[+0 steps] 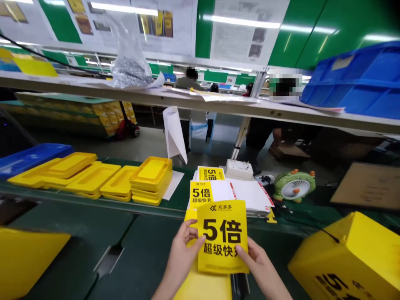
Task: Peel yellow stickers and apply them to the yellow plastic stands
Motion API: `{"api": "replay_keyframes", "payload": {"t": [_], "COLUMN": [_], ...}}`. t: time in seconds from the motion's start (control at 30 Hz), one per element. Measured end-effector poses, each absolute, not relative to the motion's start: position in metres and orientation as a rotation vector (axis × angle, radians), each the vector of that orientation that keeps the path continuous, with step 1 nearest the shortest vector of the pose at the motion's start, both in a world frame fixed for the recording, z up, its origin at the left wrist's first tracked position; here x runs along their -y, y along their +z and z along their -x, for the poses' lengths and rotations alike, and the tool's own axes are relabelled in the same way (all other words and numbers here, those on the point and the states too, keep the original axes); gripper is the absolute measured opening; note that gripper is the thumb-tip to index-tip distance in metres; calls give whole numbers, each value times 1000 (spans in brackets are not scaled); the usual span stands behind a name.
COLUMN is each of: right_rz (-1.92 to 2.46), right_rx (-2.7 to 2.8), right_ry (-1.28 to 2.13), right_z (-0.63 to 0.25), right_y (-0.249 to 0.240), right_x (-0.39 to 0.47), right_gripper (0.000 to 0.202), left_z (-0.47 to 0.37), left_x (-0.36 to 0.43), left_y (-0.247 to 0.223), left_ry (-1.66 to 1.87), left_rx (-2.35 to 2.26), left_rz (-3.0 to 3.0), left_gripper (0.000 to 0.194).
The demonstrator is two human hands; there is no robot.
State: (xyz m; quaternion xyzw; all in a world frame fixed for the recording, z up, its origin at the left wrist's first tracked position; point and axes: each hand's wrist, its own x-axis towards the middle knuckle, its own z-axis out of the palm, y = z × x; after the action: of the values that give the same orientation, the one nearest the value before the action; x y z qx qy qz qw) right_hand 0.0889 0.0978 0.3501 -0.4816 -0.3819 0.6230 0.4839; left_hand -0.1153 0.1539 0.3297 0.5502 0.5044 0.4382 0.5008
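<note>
Between my hands is a yellow printed sheet (222,262) with large black characters, held upright and facing me. My left hand (183,248) pinches its left edge, the thumb on the front face. On the opposite edge, my right hand (259,260) grips lower down, thumb also in front. Behind the sheet lies a stack with a similar yellow printed label (201,192) and white backing paper (250,193) edged in red. Below my hands is a plain yellow surface (203,287), partly covered by the sheet and my left hand.
Yellow trays (153,173) stand stacked at left, beside a blue tray (34,158). A green fan (295,187) and a yellow box (350,250) are at right. A shelf (175,96) crosses above, bearing a blue bin (356,81) and a plastic bag (129,68). People are beyond it.
</note>
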Motion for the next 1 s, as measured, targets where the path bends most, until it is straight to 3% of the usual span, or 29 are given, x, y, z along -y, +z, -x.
{"api": "replay_keyframes", "payload": {"t": [0.2,0.33,0.4,0.7,1.0], "right_rz": [1529,1558,1569,1640,1682], "right_rx": [1213,1027,955,936,889], "right_ry": [1304,1433,1462,1474,1397], "right_z": [-73,-62,-58,-50,-47], "right_y": [330,308,298,279,280], "right_x": [-68,-55,-50,-41,-38], "right_gripper": [37,82,90,65,59], "left_z": [151,173,181,191,186], "left_x": [-142,-131,-127,-119,-120], "left_y": [326,313,305,282,289], "left_ry": [915,790,740,678,667], "left_rx": [-1173,-1166,-1155,-1162,-1194], "left_rz": [-1158,-1111,-1094,-1126,-1193], "left_gripper": [50,58,64,59,55]}}
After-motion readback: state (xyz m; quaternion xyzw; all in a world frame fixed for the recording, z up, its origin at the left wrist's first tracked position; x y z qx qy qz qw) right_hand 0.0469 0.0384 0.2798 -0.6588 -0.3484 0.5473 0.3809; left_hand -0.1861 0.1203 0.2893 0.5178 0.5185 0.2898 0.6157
